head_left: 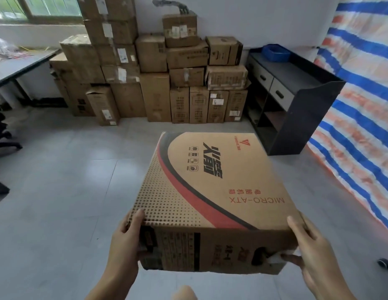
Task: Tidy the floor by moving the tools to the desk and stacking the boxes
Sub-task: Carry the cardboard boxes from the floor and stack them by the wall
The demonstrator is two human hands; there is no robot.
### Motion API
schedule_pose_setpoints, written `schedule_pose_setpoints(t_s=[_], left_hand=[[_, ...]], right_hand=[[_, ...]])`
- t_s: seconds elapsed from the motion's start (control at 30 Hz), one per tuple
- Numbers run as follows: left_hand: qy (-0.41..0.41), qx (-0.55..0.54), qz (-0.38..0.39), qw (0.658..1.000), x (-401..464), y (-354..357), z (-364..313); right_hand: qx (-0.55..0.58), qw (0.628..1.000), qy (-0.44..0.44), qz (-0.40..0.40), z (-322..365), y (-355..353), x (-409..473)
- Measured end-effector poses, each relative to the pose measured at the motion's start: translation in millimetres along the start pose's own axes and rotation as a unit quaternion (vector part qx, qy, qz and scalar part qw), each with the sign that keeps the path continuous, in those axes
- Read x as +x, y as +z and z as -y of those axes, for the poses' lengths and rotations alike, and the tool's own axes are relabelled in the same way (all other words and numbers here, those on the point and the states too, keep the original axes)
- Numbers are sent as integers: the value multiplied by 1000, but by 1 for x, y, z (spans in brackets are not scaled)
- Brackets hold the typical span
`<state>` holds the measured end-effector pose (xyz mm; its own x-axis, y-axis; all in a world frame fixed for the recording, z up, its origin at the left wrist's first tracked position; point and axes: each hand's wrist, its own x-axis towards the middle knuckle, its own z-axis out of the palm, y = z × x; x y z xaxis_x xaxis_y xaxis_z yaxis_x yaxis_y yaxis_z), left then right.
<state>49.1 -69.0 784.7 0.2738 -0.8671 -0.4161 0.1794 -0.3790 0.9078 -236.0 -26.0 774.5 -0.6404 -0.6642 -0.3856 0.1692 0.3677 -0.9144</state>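
Two hands, left [126,239] and right [312,252], grip one box [210,191] between them, fingers curled round its near corners.

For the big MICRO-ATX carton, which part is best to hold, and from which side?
Hold the MICRO-ATX carton at its two near corners, one from each side, as the left hand and right hand do. It is wide and flat-sided; a cut-out handle hole on the near face gives fingers a hold.
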Motion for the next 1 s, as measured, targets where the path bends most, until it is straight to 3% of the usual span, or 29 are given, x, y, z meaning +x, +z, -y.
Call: schedule_pose_setpoints(t_s=[0.4, 1.0], left_hand=[[-15, -3, 0, 1000, 249, 146, -84], [44, 6, 25, 999, 576, 369, -246]], right_hand=[[-7, 1000, 13, -14, 103, 147, 238], [31, 998, -40, 23, 281, 346, 573]])
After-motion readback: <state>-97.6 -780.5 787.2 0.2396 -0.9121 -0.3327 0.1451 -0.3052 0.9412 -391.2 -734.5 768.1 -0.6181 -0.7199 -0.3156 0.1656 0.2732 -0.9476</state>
